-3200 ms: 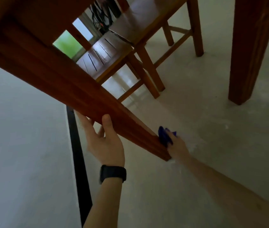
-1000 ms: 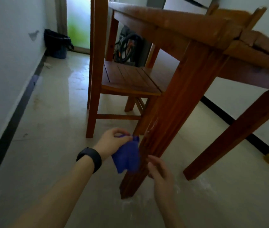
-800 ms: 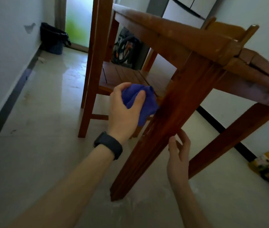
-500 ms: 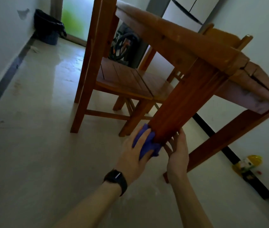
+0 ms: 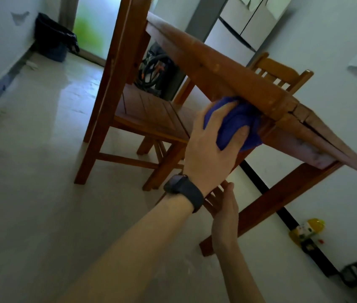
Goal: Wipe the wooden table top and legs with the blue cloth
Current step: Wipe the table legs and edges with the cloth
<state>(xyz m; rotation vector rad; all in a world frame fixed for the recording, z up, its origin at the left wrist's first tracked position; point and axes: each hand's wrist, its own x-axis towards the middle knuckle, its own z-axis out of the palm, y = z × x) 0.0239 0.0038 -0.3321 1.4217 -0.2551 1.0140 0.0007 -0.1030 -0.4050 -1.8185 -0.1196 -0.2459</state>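
The wooden table [image 5: 214, 64] tilts across the upper right of the head view, seen from below its edge. My left hand [image 5: 212, 149], with a black watch on the wrist, grips the bunched blue cloth [image 5: 236, 125] and presses it against the top of the near table leg, right under the tabletop corner. My right hand [image 5: 224, 212] holds the same leg lower down, fingers wrapped behind the wood. Most of that leg is hidden behind my left hand and arm. Another table leg [image 5: 280, 197] slants down to the floor at the right.
A wooden chair [image 5: 151, 112] stands just left of the table, a second chair [image 5: 280, 73] behind it. A black bin [image 5: 53, 43] sits by the left wall. A fridge [image 5: 241, 31] is at the back. A yellow bottle [image 5: 306, 230] lies by the right wall.
My left hand slid the blue cloth up the leg, from near my right hand to the top under the tabletop. My right hand kept its hold on the leg.
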